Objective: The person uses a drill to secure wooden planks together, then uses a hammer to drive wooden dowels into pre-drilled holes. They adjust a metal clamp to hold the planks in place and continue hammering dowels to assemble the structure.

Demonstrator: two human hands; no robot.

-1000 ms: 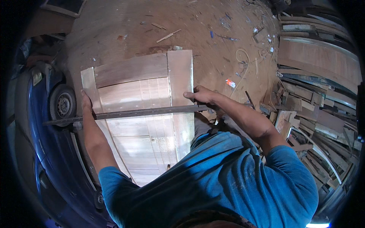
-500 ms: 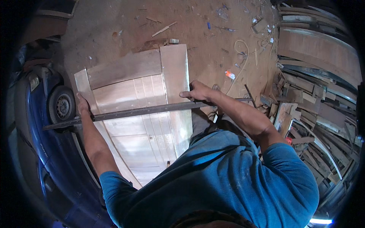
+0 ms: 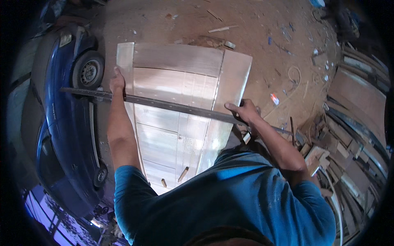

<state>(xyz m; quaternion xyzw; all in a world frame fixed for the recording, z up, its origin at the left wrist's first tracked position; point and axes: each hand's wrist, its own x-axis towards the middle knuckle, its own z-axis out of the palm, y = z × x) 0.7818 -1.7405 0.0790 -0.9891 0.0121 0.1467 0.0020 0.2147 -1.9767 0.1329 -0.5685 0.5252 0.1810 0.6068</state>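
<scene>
A pale wooden panelled door lies before me, its lower end hidden by my shirt. Across it runs a long dark metal bar clamp with small holes; a thin crossbar handle stands at its right end. My left hand is closed round the door's left edge, just beyond the bar, and my left forearm passes over the bar. At the opposite edge my right hand lays its thumb on the door's face close to the bar, with the other fingers curled down the side, partly hidden. Two small wood pieces lie on the door.
A blue car stands close on the left, its wheel near the bar's end. Heaped boards and offcuts fill the right side. On the dirt floor lie a wood strip, an orange-and-white packet and a looped cable.
The whole view has turned, so door, bar and car appear shifted right and rotated clockwise. More of the car shows. Both hands keep their places at the door's edges.
</scene>
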